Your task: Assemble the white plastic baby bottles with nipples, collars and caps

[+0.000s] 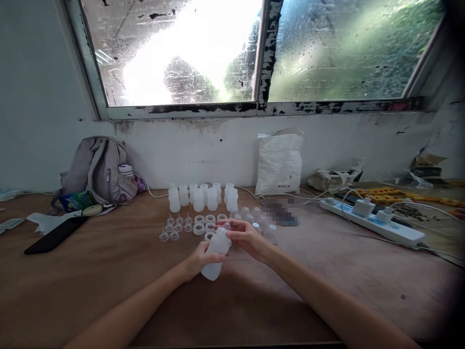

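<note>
A frosted white baby bottle (212,270) leans to the right in my left hand (200,261), whose thumb and fingers wrap its body. My right hand (249,237) is closed at the bottle's upper end, where a clear teat (226,226) shows between the fingers. The fingers partly hide the join between teat and bottle. Beyond my hands stand several more frosted bottles (198,199) in rows. Clear teats (174,234) sit in a group at the left, beside white collar rings (199,229). Clear domed caps (256,213) lie behind my right hand, which partly covers them.
A grey backpack (98,169) leans on the wall at the left, with a black flat case (56,236) before it. A white plastic bag (279,162) stands at the back. To the right lie a blurred dark object (281,212) and a power strip (395,230) with cables.
</note>
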The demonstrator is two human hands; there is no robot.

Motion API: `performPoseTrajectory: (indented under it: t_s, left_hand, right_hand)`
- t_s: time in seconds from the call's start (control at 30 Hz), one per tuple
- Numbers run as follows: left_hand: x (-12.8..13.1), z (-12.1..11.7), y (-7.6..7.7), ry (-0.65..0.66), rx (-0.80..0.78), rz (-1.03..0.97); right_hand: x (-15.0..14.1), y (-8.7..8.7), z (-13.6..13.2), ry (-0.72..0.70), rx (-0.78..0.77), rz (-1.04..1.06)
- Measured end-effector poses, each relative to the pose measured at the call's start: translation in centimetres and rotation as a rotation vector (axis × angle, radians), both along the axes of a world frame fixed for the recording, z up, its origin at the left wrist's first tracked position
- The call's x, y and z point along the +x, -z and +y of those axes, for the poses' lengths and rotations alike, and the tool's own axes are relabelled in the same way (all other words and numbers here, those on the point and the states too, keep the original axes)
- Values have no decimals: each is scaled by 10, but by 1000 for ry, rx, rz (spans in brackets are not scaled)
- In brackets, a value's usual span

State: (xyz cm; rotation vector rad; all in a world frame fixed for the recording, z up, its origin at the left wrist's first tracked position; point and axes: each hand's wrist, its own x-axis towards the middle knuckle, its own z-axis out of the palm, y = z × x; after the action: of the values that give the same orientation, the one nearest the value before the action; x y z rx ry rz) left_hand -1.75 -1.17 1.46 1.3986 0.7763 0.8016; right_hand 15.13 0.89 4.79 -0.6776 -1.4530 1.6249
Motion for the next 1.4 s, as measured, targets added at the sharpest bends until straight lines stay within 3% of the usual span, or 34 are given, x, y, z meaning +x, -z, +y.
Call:
performPoseTrajectory:
  t_s: [0.1,0.2,0.33,0.43,0.57,0.77,0.83,0.93,1.0,1.17,1.4]
  left_hand:
    - [2,-4,-2,-15,-38,-9]
    - [3,-8,-1,-14,-86,-55]
    - [4,-12,1,161,-230,-104]
    - [6,-13,0,257,-313,-120]
    - [9,-11,1,80,-211,-43]
    - [7,3,6,-239,185,85]
    - [2,5,2,-264,191,51]
    - [-7,6,-7,-97,1,-90]
    - [-12,5,-13,-54,-84,-163]
    - [-15,9,-20,-307,65,-46]
    - [-22,19,-19,-588,311,36]
  right_hand:
    - [0,0,-1,95,32,-54]
    - [-1,0,-3,53,26,-13]
    - [-7,1,-11,-132,-76,65]
    - [-17,3,-17,-135,-120,48]
    - [-34,8,-18,83,-74,65]
    - [-51,6,-4,188,24,-30]
    - [-55,-1,3,150,49,-24]
    - [-62,-13,14,19,43,17]
    - [-69,-20,21,-55,24,26]
    - [-89,-24,25,24,54,87]
    - [-103,-33,16,172,275,29]
